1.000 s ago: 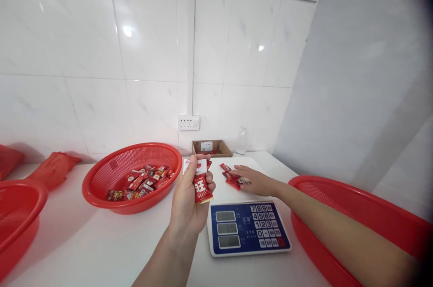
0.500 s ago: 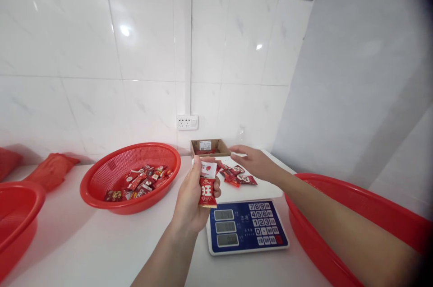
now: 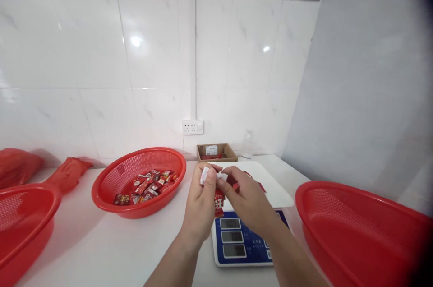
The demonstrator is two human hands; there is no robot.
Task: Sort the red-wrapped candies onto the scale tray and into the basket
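Note:
My left hand (image 3: 199,203) is closed around a red snack packet (image 3: 219,203) with pale lettering, and its thumb presses on a small white packet (image 3: 204,175) above it. From the other side, my right hand (image 3: 248,194) pinches the white packet's right end between thumb and fingers. Both hands meet above the near edge of the scale's white weighing plate (image 3: 275,187). Behind my right hand, bits of red packets (image 3: 262,187) show on the plate, mostly hidden. The scale's blue panel (image 3: 252,251), with three small displays, is partly covered by my right forearm.
A red basket (image 3: 111,174) with several wrapped snacks stands to the left. Another red basket (image 3: 30,228) is at the far left, near red plastic bags (image 3: 69,172). At right stands a large red basket (image 3: 314,192). A cardboard box (image 3: 233,156) and a clear bottle (image 3: 247,145) sit behind the scale.
My right hand has come back from over the weighing plate to meet my left hand and now grips the white packet. The white packet has turned sideways. The view has shifted slightly.

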